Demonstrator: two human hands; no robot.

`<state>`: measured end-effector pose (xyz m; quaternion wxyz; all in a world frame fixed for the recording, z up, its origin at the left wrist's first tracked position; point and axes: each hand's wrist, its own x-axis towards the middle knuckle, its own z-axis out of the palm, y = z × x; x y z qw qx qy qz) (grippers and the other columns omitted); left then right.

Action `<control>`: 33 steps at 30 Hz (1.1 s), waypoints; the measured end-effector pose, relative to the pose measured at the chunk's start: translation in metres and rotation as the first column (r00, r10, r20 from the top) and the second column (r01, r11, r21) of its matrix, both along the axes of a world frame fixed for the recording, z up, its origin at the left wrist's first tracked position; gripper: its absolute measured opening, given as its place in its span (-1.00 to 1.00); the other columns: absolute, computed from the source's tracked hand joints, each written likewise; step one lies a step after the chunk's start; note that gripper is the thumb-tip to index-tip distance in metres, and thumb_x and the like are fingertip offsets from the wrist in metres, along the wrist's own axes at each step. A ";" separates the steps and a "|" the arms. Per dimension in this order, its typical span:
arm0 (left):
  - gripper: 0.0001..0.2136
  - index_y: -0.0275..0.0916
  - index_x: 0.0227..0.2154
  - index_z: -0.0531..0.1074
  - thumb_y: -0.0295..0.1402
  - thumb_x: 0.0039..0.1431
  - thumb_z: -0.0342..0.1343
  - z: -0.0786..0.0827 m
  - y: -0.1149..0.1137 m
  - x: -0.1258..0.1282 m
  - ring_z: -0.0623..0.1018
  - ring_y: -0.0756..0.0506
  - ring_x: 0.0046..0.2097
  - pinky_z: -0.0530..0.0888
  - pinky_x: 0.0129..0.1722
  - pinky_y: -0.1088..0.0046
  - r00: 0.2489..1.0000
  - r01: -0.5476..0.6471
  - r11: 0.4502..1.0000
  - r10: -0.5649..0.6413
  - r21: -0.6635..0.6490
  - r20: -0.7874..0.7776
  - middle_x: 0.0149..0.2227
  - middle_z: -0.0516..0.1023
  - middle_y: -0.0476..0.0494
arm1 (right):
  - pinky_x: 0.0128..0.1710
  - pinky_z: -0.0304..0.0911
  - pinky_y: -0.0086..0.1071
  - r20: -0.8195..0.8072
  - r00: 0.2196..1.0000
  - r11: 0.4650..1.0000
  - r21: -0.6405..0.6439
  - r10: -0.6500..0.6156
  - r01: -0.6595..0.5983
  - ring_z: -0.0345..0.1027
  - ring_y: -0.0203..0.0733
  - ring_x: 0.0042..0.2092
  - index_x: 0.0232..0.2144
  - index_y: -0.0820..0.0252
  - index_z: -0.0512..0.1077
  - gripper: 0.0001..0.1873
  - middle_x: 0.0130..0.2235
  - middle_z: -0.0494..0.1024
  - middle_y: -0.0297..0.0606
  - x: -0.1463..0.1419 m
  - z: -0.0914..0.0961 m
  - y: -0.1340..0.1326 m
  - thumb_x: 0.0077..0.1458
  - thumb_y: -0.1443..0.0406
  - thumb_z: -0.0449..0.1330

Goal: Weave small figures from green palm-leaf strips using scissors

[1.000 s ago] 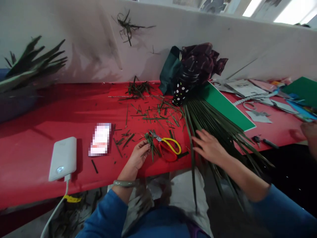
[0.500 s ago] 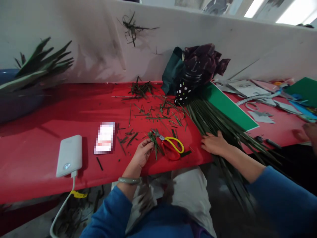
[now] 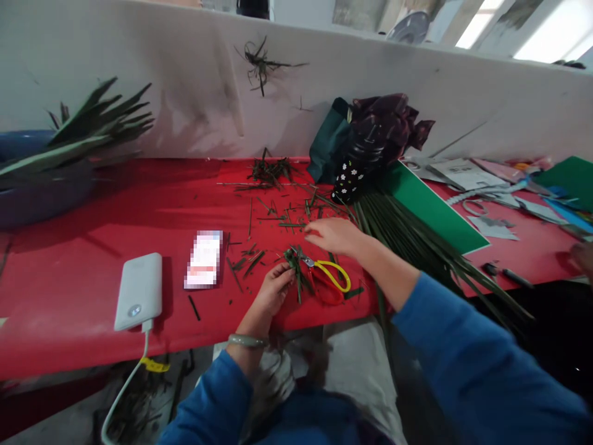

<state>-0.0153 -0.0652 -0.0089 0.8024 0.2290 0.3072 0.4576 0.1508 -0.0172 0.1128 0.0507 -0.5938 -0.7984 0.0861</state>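
My left hand (image 3: 274, 290) pinches a small bundle of knotted green leaf strips (image 3: 298, 278) near the table's front edge. Beside it lies a pair of scissors (image 3: 336, 269) with one yellow and one red handle, the blades pointing at the bundle. My right hand (image 3: 334, 236) hovers past the scissors with its fingers loosely stretched to the left, above leaf scraps (image 3: 291, 225). I see nothing in it. To its right, a sheaf of long green leaves (image 3: 403, 232) hangs over the table edge.
A phone (image 3: 204, 259) and a white power bank (image 3: 139, 290) with a cable lie left on the red table (image 3: 152, 204). Leaves stand in a blue tub (image 3: 44, 194). At the back are a flowered black item (image 3: 348, 179) and a green board (image 3: 440, 207). Another person's hand (image 3: 582, 256) shows far right.
My right hand has left the long leaves and moved leftward over the scraps behind the scissors. My left hand keeps its pinch on the leaf bundle. The whole view has shifted slightly.
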 end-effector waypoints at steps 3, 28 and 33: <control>-0.76 -0.32 -0.44 0.40 -0.38 -0.24 0.25 0.000 0.000 -0.001 0.35 0.12 -0.52 0.28 -0.49 0.63 1.000 -0.014 1.000 0.014 0.019 -0.008 -0.55 0.38 0.03 | -0.25 0.23 -0.39 -0.482 0.876 0.999 0.041 0.003 0.019 0.37 -0.24 -0.25 -0.25 0.11 0.40 -0.74 -0.28 0.52 -0.32 -0.031 -0.016 0.015 0.03 0.19 0.03; -0.81 -0.32 -0.45 0.42 -0.42 -0.21 0.24 -0.004 0.004 0.005 0.38 0.13 -0.52 0.30 -0.49 0.63 0.999 -0.042 0.998 0.043 0.045 -0.009 -0.54 0.41 0.03 | -0.08 0.11 -0.13 -0.045 0.674 0.632 0.308 -0.737 0.711 0.21 0.10 -0.03 -0.08 0.38 0.31 -0.49 -0.11 0.40 0.06 0.194 -0.033 -0.020 0.02 0.13 -0.05; -0.79 -0.32 -0.45 0.42 -0.40 -0.23 0.25 -0.005 0.005 0.006 0.37 0.12 -0.52 0.29 -0.50 0.63 0.999 -0.048 0.998 0.049 0.040 -0.024 -0.55 0.41 0.03 | -0.19 0.18 -0.18 0.141 0.543 0.551 0.021 -0.828 0.834 0.26 0.08 -0.07 -0.06 0.34 0.30 -0.44 -0.09 0.39 0.09 0.256 -0.057 -0.031 0.05 0.08 -0.16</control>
